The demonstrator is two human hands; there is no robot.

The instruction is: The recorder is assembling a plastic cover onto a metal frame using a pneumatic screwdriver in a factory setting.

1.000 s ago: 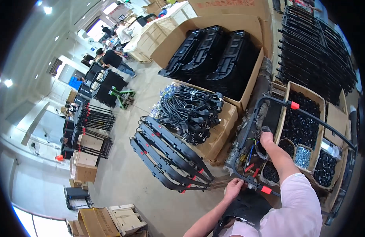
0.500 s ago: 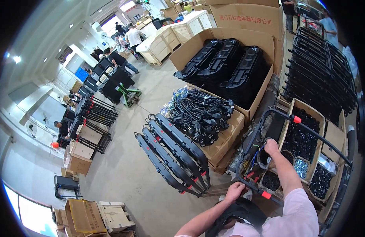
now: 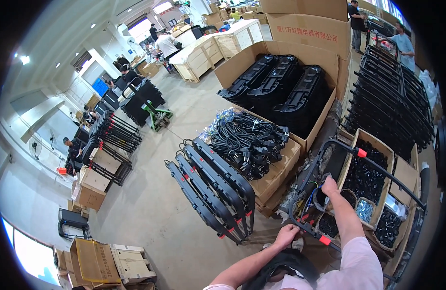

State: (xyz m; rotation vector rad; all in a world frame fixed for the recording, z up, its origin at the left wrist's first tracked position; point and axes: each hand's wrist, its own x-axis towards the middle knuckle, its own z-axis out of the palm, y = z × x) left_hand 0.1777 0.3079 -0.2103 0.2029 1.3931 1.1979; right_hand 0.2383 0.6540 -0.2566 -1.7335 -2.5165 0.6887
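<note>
A black tubular frame (image 3: 393, 175) with red sleeves lies across the workbench in front of me. My left hand (image 3: 287, 235) is closed on its near left corner, next to a red sleeve (image 3: 325, 239). Reaching over the frame, my right hand (image 3: 330, 186) has its fingers pressed together inside the frame's outline, above a dark part wrapped in clear plastic. What it grips is too small and covered to make out. Blue and other thin wires (image 3: 310, 192) come out by the frame's left side, close to the right hand.
Beside the frame sit a box of small black parts (image 3: 368, 169) and a basket of screws (image 3: 365, 210). Power cords (image 3: 247, 137) lie heaped on a carton, with black upright frames (image 3: 211, 188) standing left of it. Behind are a large carton of black trays (image 3: 300, 94) and stacked frames (image 3: 392, 92).
The view has shifted a little, so most of the scene sits slightly lower. Both hands keep nearly the same places at the frame, the right one slightly lower in the picture.
</note>
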